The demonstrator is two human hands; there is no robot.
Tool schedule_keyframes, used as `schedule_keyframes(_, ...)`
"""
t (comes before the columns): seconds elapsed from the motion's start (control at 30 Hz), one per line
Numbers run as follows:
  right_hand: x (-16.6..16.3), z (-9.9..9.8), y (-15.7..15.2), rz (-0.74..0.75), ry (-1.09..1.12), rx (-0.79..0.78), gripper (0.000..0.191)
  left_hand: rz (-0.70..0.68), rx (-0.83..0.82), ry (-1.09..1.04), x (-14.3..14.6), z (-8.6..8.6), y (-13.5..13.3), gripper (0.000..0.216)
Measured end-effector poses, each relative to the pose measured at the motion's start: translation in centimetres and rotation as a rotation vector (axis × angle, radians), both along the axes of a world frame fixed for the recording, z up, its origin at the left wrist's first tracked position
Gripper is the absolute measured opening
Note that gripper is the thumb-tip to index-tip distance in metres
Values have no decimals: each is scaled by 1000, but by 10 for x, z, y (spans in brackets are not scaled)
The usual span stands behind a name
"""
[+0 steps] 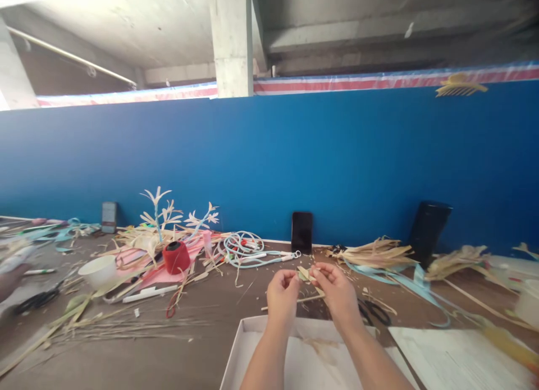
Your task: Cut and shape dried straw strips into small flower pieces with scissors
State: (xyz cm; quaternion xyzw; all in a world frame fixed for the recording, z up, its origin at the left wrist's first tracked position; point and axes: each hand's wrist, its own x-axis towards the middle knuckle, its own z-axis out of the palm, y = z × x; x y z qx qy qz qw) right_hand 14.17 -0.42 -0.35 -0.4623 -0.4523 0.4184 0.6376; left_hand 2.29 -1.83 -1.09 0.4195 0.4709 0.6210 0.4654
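My left hand (283,294) and my right hand (337,292) are raised close together over the far edge of a shallow white box (247,328). Both have thumb and fingers pinched on a small pale yellow-green husk strip (304,274), which spans the narrow gap between them. Its ends disappear behind my fingertips. Below my hands, a thin straw-coloured stalk (309,298) lies on the brown table (193,356). Black-handled scissors (377,311) rest beside my right wrist, partly hidden by it. A brownish husk piece (322,351) lies inside the box.
A phone (302,233) leans on the blue partition (269,165). To the left are a red spool (176,257), a white bowl (99,273) and husk flowers (160,213). Husk bundles (379,252), blue ribbon (416,286) and paper (457,351) lie right. A blurred hand (12,278) shows far left.
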Motion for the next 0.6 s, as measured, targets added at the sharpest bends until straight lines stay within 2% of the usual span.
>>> schedule_keyframes(0.13,8,-7,-5,-11,-253,124,25,-42,-46,-56,0,8,-6,24)
schedule_keyframes(0.33,12,-16,-8,0,-330,221,28,-89,-80,-23,-1,10,-11,24)
schedule_keyframes(0.5,21,-11,-8,-92,-404,157,27,24,-15,145,-2,6,-10,21)
schedule_keyframes(0.57,24,-4,-10,-51,-442,114,24,96,17,231,-3,5,-11,20)
schedule_keyframes(0.6,25,0,-12,17,-455,99,23,127,24,264,-3,5,-11,20)
